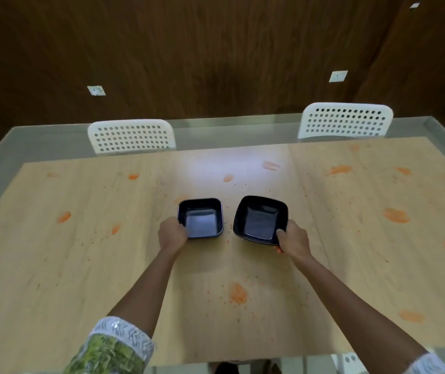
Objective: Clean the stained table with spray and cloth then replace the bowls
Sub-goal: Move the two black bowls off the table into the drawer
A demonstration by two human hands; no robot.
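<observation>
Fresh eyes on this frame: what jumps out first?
Two dark square bowls at the table's centre, the left bowl gripped by the left hand, the right bowl by the right hand. Orange smears dot the light wood table all over. Two white perforated chairs stand at the far edge.

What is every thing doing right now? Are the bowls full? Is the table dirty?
Left bowl: empty, flat on the table, gripped at its near corner by the left hand.
Right bowl: empty, tilted, gripped at its near corner by the right hand.
Table: dirty, with orange smears and crumbs.
Left chair: empty, pushed in at the far side.
Right chair: empty, pushed in at the far side.
</observation>
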